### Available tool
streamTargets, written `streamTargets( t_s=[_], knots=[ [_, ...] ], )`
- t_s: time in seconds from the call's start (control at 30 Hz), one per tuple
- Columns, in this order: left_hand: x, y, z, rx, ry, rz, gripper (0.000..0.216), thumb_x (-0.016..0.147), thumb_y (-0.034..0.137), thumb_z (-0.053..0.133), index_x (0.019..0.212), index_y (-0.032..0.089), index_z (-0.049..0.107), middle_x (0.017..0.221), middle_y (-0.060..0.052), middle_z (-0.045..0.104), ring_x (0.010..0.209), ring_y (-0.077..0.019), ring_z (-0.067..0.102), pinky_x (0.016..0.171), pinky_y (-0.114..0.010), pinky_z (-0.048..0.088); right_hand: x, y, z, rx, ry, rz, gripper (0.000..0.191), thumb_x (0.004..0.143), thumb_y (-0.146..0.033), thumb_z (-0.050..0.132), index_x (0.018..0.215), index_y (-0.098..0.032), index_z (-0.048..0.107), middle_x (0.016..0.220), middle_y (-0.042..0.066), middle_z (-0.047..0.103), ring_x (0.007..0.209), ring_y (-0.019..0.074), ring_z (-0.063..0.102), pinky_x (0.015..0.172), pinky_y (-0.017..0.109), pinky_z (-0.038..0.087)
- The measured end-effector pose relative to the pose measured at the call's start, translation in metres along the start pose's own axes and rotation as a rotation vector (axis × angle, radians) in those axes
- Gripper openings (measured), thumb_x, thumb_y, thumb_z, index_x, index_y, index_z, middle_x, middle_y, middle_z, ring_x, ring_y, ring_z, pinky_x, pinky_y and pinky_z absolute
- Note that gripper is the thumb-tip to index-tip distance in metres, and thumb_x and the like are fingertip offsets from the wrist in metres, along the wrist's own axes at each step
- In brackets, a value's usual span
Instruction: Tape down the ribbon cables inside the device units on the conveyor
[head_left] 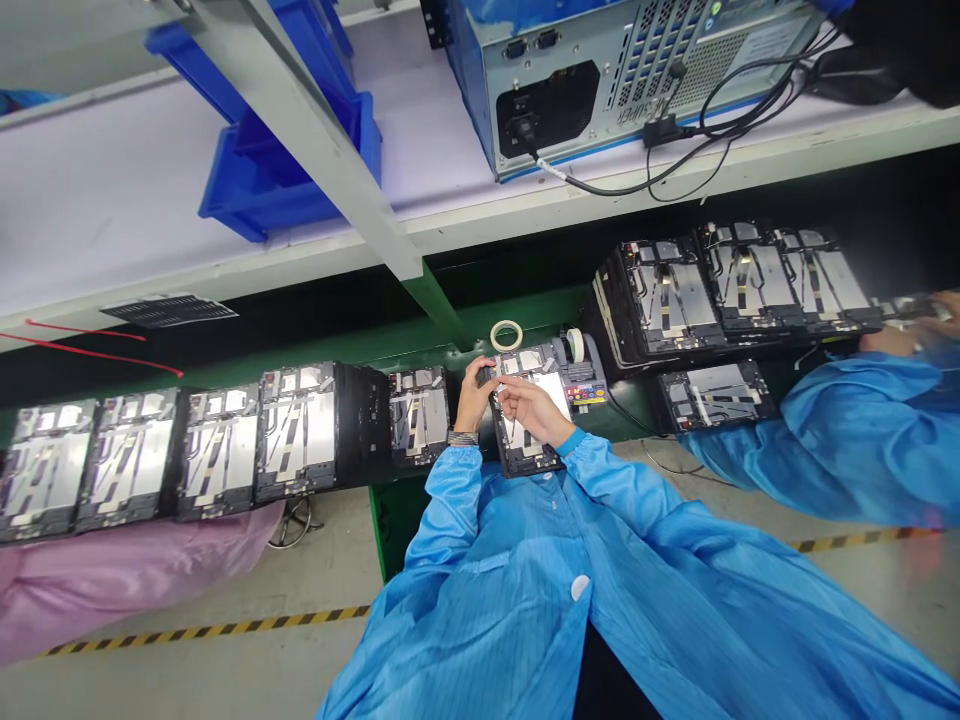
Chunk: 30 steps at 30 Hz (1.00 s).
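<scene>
An opened tablet (517, 442), its silver inside and black frame showing, lies on the green bench in front of me. My left hand (474, 398) grips its upper left side, fingers at the edge. Over the tablet's upper part is my right hand (534, 410), its index finger reaching towards my left thumb and the others curled. Both hands' fingertips come close together there; anything small between them is too fine to make out. Just right of the tablet stands a grey tape dispenser (583, 372) with coloured buttons. Behind it lies a loose tape roll (493, 337).
Another opened tablet (418, 415) lies to my left, beside a row of stacked tablets (296, 430). More stacks (671, 295) stand at right, near a co-worker's blue sleeve (862, 430). A pink sleeve (150, 570) is at left. Overhead, a shelf post (315, 140) slants down.
</scene>
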<state>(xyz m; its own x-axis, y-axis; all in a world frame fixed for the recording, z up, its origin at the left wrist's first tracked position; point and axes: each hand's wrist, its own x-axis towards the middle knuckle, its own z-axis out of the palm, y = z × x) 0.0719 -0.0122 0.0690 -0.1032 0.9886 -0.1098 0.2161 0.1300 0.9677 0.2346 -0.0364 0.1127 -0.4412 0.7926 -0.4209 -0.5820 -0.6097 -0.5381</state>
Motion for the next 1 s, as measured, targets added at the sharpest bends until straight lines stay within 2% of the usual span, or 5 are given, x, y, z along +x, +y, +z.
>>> streamTargets(
  t_s=[0.2, 0.6, 0.83, 1.0],
  knots=[
    [-0.002, 0.006, -0.004, 0.107, -0.017, 0.022, 0.024, 0.09, 0.022, 0.067, 0.113, 0.026, 0.07, 0.153, -0.008, 0.054, 0.149, -0.0267, 0.047, 0.123, -0.044, 0.036, -0.002, 0.002, 0.002, 0.04, -0.003, 0.0, 0.041, 0.082, -0.026, 0.074, 0.122, -0.018, 0.066, 0.081, 0.003, 0.073, 0.064, 0.0138, 0.06, 0.061, 0.026, 0.043],
    [-0.002, 0.005, -0.005, 0.145, -0.027, 0.109, 0.021, 0.093, 0.023, 0.067, 0.113, 0.028, 0.069, 0.147, -0.009, 0.056, 0.149, -0.0253, 0.047, 0.128, -0.045, 0.032, 0.0, 0.003, 0.001, 0.085, 0.002, 0.01, 0.041, 0.083, -0.025, 0.068, 0.122, -0.018, 0.066, 0.082, 0.005, 0.074, 0.065, 0.016, 0.061, 0.063, 0.028, 0.044],
    [-0.005, 0.012, -0.009, 0.261, -0.044, 0.049, 0.02, 0.095, 0.027, 0.067, 0.113, 0.031, 0.072, 0.151, -0.006, 0.052, 0.149, -0.0282, 0.044, 0.128, -0.05, 0.029, -0.001, 0.001, 0.003, 0.096, 0.026, 0.049, 0.032, 0.088, -0.026, 0.066, 0.119, -0.019, 0.067, 0.081, 0.004, 0.072, 0.066, 0.0157, 0.059, 0.063, 0.028, 0.044],
    [-0.006, 0.019, -0.012, 0.321, -0.062, 0.015, 0.024, 0.093, 0.028, 0.067, 0.116, 0.034, 0.074, 0.152, -0.005, 0.053, 0.148, -0.0335, 0.043, 0.127, -0.058, 0.024, 0.003, -0.013, -0.001, 0.143, 0.014, 0.169, 0.026, 0.09, -0.026, 0.064, 0.112, -0.017, 0.071, 0.078, 0.003, 0.07, 0.062, 0.0146, 0.056, 0.062, 0.028, 0.045]
  ],
)
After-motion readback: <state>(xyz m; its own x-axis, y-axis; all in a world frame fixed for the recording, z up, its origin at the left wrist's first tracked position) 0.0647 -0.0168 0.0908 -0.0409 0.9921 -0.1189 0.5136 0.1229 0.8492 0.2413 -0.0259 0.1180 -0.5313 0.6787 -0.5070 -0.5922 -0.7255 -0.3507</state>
